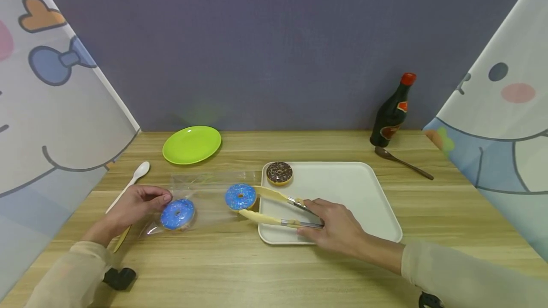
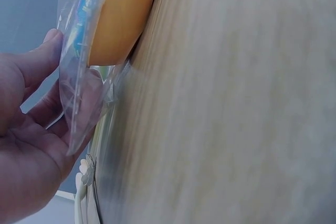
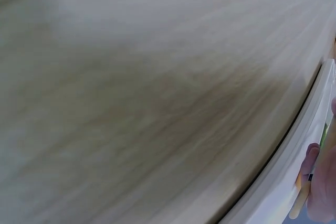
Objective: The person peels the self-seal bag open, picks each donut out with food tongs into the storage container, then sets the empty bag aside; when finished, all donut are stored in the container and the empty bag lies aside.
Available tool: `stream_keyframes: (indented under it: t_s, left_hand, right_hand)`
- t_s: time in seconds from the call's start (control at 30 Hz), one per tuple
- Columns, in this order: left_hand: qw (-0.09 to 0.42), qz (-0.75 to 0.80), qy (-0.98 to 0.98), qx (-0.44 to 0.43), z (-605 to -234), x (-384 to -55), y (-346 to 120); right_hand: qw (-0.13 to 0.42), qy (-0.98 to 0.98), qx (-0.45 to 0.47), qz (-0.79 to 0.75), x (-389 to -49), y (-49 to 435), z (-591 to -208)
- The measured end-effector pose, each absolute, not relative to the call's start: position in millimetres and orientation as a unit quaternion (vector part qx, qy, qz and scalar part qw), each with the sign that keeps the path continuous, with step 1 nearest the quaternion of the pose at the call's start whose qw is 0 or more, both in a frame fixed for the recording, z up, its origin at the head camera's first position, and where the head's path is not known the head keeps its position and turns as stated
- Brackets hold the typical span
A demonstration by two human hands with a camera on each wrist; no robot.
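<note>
My left hand (image 1: 139, 206) pinches the left end of a clear plastic bag (image 1: 210, 210), thumb on one side and fingers on the other in the left wrist view. A blue-frosted donut (image 1: 177, 214) lies inside at that end; its orange-brown underside (image 2: 123, 17) shows up close. My right hand (image 1: 338, 225) grips metal tongs (image 1: 274, 218) with cream tips. Their tips stand on either side of a second blue donut (image 1: 240, 196) at the bag's right end; whether it is fully inside, I cannot tell. A chocolate donut (image 1: 279, 173) sits in the tray's far left corner.
The white tray (image 1: 342, 189) lies under the right hand. A green plate (image 1: 192, 145) is at the back left. A dark bottle (image 1: 389, 113) and a brown spoon (image 1: 404, 163) are at the right. Beside my left hand lie a white spoon (image 1: 140, 171) and a yellowish handle (image 1: 122, 240).
</note>
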State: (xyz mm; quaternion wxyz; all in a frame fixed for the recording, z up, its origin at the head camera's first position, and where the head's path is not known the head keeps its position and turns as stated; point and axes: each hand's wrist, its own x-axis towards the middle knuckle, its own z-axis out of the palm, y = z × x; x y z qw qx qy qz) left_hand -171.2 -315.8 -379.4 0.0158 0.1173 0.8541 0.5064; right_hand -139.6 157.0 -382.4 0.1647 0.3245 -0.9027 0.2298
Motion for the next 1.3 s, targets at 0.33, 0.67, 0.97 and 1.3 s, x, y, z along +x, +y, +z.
stream_keyframes:
  t_s: [0.33,0.67,0.97,1.3]
  left_hand:
    - [0.016,0.506,0.855,0.116,-378.9,-171.0,-315.7]
    - [0.016,0.501,0.857,0.119,-378.0,-171.0,-316.0]
    - [0.018,0.497,0.860,0.115,-377.5,-171.9,-316.2]
    - [0.024,0.501,0.858,0.110,-378.1,-172.3,-317.5]
  right_hand:
    - [0.177,-0.900,0.327,0.227,-123.9,191.5,-383.2]
    - [0.204,-0.895,0.322,0.231,-113.7,224.6,-384.9]
    - [0.209,-0.907,0.290,0.222,-110.7,249.3,-384.7]
    - [0.229,-0.919,0.256,0.193,-118.5,263.6,-381.6]
